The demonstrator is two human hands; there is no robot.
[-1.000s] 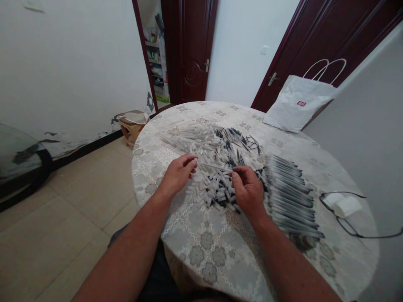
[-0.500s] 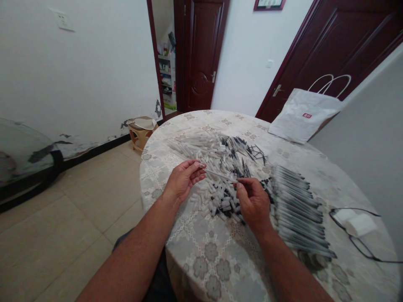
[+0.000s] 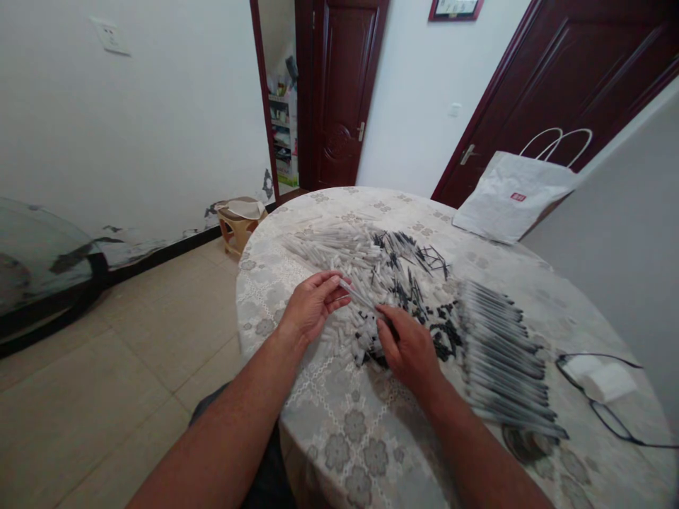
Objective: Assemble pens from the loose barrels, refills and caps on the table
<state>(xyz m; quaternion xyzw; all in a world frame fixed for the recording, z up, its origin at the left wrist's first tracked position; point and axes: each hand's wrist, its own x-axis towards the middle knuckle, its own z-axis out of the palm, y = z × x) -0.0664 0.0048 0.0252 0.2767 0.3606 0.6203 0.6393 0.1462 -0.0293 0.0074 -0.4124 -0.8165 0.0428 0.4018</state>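
Note:
A slim, translucent pen slants between my two hands above the tabletop. At its upper left end, the thumb and forefinger of my left hand pinch it, the other fingers loosely curled. My right hand is closed on its lower right end, where the fingers cover the tip. Beneath both hands lies a heap of white and black pen caps. Pale pen barrels are spread beyond my left hand. Thin dark refills lie behind, and small black parts sit right of my right hand.
Assembled-looking pens lie in a stacked row on the right, with a round dark object at their near end. Glasses rest beside white tissue. A white paper bag stands on the round, cloth-covered table.
My right hand has come left and closer to my left hand, tilting the pen more steeply. The left hand keeps its pinch. The whole view shifted after the earliest frame.

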